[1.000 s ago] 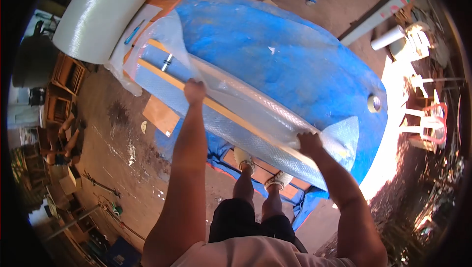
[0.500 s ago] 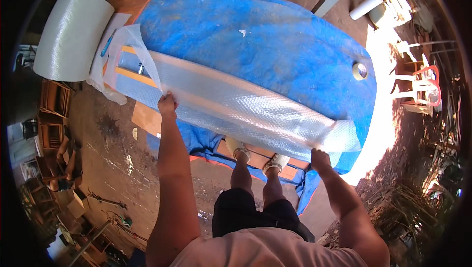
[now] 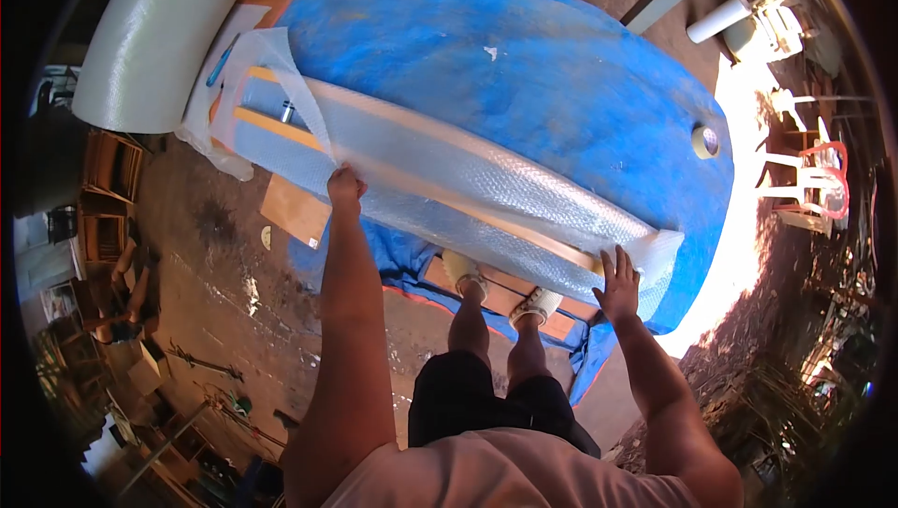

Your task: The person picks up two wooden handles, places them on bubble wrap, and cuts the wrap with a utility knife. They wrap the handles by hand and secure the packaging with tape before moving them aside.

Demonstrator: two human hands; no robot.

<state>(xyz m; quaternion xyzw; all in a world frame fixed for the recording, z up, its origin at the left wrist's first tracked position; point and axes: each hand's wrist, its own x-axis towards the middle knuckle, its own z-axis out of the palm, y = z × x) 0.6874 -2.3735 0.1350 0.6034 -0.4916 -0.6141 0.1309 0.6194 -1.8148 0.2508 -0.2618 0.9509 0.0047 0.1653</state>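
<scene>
A long wooden frame (image 3: 281, 127) lies under clear bubble wrap (image 3: 477, 178) on a blue tarp, its left end uncovered. My left hand (image 3: 347, 186) pinches the near edge of the wrap, close to where the sheet folds back on itself. Spread flat, the fingers of my right hand (image 3: 618, 285) rest on the wrap over the frame's right end. Between the rails at the uncovered end sits a small metallic cylinder (image 3: 287, 110). A blue-handled tool (image 3: 220, 64) lies on the loose wrap farther left.
The large bubble wrap roll (image 3: 154, 45) stands at the left end of the blue tarp (image 3: 412, 31). A tape roll (image 3: 705, 142) lies at the tarp's right side. Cardboard (image 3: 292, 209) is on the ground at the near left. White chairs (image 3: 804, 176) stand at right.
My right hand has let go of the wrap's edge and opened flat on top of it. The near wrap now lies closer over the frame's rail. My left hand keeps its pinch.
</scene>
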